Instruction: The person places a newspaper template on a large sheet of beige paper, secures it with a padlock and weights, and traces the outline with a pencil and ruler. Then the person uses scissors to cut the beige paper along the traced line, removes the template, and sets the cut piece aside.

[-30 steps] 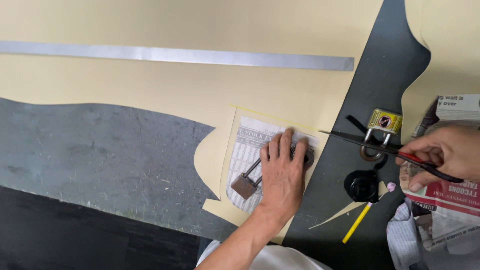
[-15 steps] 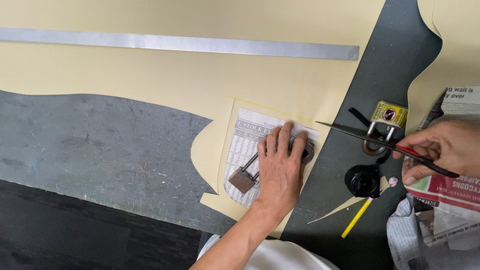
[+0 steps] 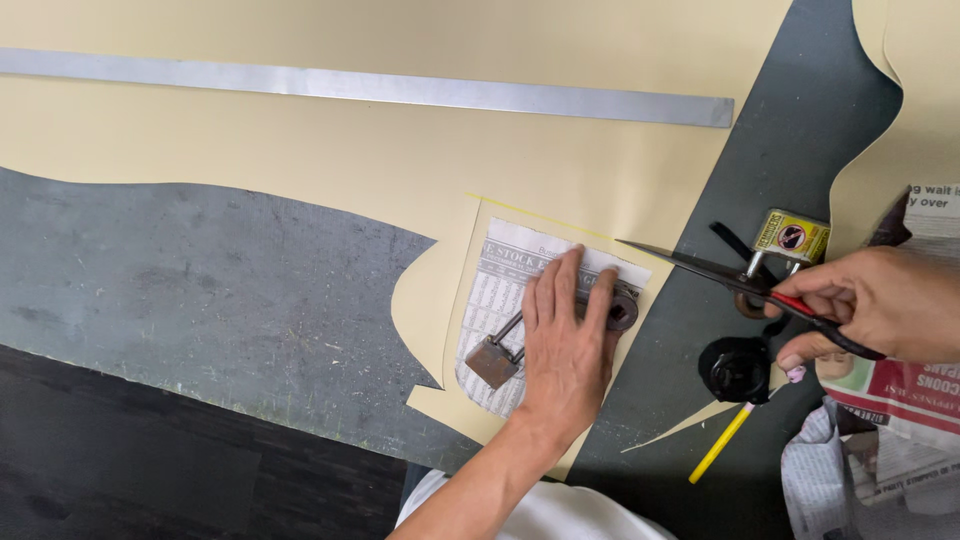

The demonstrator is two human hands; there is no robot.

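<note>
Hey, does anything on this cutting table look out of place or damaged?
Nothing looks spilled or damaged. The cream sheet has wavy cut edges, but they look clean. The left hand presses a newspaper pattern flat, the right hand holds open scissors, and the metal ruler lies straight.

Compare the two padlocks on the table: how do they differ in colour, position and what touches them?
The brown padlock is rusty and dull; the yellow padlock is bright with a label. The brown padlock lies on the newspaper pattern beside the left hand, which presses there; the yellow padlock lies on the dark table behind the scissors held by the right hand. Both have a metal shackle and lie flat.
</note>
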